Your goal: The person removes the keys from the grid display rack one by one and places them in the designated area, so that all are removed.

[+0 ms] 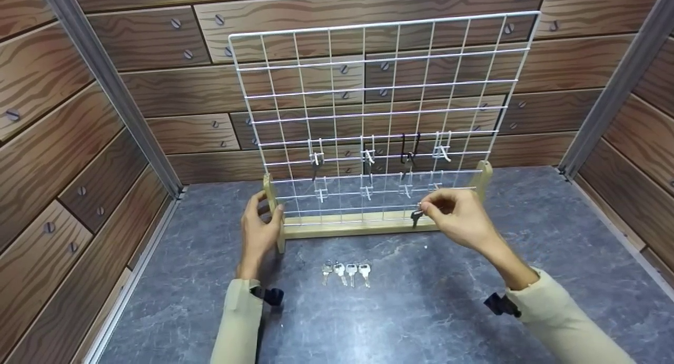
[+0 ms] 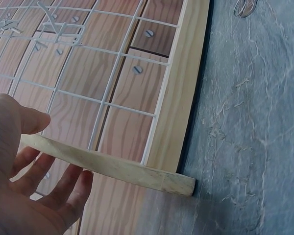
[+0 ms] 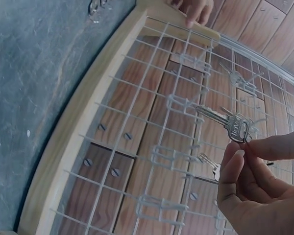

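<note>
My right hand pinches a key by its ring between thumb and fingertips, with the blade pointing away from the hand. It is just in front of the lower right part of a white wire grid rack. At the rack's other end, my left hand grips the wooden side post, thumb on one side and fingers on the other. Two rows of hooks hang on the grid, all white except one black hook in the upper row. Keys hang from three upper hooks.
Several silver keys lie in a row on the dark grey tabletop in front of the rack. A wooden base bar runs along the rack's bottom. Wood-patterned walls stand behind and at both sides.
</note>
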Available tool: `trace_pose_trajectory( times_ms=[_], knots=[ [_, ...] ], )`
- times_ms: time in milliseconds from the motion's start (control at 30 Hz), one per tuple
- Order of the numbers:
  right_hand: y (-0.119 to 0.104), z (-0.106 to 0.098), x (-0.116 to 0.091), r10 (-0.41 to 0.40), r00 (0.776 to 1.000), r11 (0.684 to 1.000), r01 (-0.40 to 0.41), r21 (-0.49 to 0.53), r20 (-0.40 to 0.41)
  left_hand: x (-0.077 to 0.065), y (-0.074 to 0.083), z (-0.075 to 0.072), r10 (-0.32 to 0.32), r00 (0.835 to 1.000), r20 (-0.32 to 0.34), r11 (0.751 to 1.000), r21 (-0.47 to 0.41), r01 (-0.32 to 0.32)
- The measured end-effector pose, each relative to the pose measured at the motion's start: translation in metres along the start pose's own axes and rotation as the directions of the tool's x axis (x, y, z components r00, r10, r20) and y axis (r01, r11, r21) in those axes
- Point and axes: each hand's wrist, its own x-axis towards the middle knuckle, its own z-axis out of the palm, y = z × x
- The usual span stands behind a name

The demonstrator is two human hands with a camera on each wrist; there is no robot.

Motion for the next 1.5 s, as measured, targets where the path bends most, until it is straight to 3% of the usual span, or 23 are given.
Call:
trace_pose_trajectory(
  times_ms=[533, 867, 1100, 1500],
  knots=[
    [0.021, 0.033, 0.001, 0.111, 0.981, 0.994, -0.111, -0.011, 0.159, 0.0, -0.001, 0.0, 0.008, 1.0, -0.004, 1.0, 0.004, -0.008],
    [0.036, 0.054, 0.0, 0.137, 0.96, 0.986, -0.157, 0.061, 0.243, 0.001, 0.0, -0.001, -0.007, 1.0, -0.004, 1.0, 0.008, 0.007],
    [0.043, 0.068, -0.001, 0.115, 0.954, 0.989, -0.136, 0.057, 0.278, 0.001, 0.0, -0.001, -0.005, 1.0, 0.005, 1.0, -0.003, 0.005],
    [0.053, 0.088, -0.01, 0.153, 0.924, 0.983, -0.179, 0.042, 0.351, 0.001, 0.002, -0.001, -0.022, 1.0, 0.001, 1.0, 0.019, 0.022]
  ],
)
